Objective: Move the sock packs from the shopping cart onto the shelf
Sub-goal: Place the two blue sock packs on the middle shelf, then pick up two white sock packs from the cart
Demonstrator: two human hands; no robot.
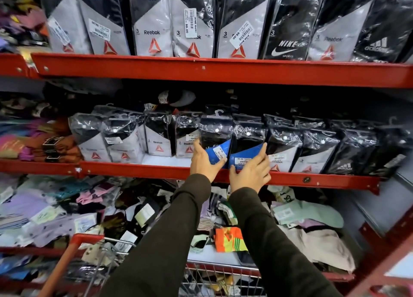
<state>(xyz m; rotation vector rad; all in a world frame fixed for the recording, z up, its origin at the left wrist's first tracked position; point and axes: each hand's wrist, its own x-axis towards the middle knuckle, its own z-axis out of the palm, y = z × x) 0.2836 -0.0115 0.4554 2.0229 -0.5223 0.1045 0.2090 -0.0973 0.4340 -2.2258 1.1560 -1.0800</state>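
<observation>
Two sock packs with black tops and blue cardboard bottoms stand upright on the middle red shelf (134, 168). My left hand (205, 162) grips the left blue pack (215, 140) by its lower part. My right hand (251, 172) holds the right blue pack (247, 145) from the front, fingers spread over its blue card. Both packs sit in the row between grey Reebok packs (158, 138) on the left and more packs (282, 149) on the right. The shopping cart (87, 243), red-handled with a wire basket, is below my forearms at the bottom of the head view.
The top shelf (223, 69) is packed with Reebok, Nike and Adidas sock packs. The bottom shelf holds a loose heap of coloured socks (67, 207). Folded brown and pink items (55, 144) lie at the left. A bare white gap (165, 160) shows on the middle shelf, left of my hands.
</observation>
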